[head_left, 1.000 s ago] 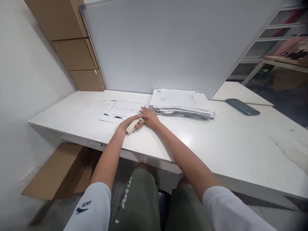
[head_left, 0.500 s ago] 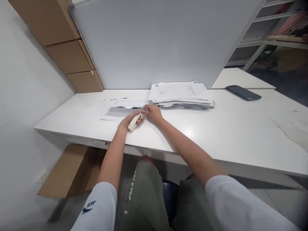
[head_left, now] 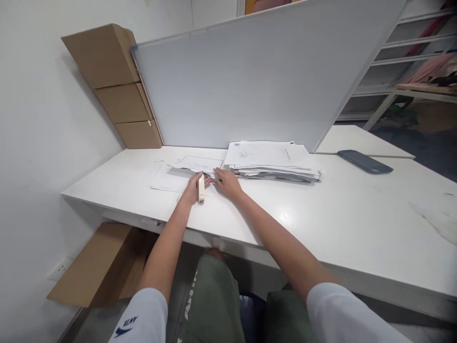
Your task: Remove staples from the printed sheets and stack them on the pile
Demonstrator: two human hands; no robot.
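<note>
Stapler (head_left: 201,188) in left hand (head_left: 193,189) grip (fingers wrapped round it), long axis pointing away toward loose sheets (head_left: 185,171) on the bench (head_left: 321,209), right hand (head_left: 228,183) just beside, fingers spread flat pinning the sheets' edge.

Whiteboard (head_left: 250,81) stands upright along the desk's (head_left: 357,209) far edge. Three stacked cardboard boxes (head_left: 121,90) left of the whiteboard; paper stack (head_left: 271,159) lies at its base. Dark phone (head_left: 364,161) lies right of it.
</note>
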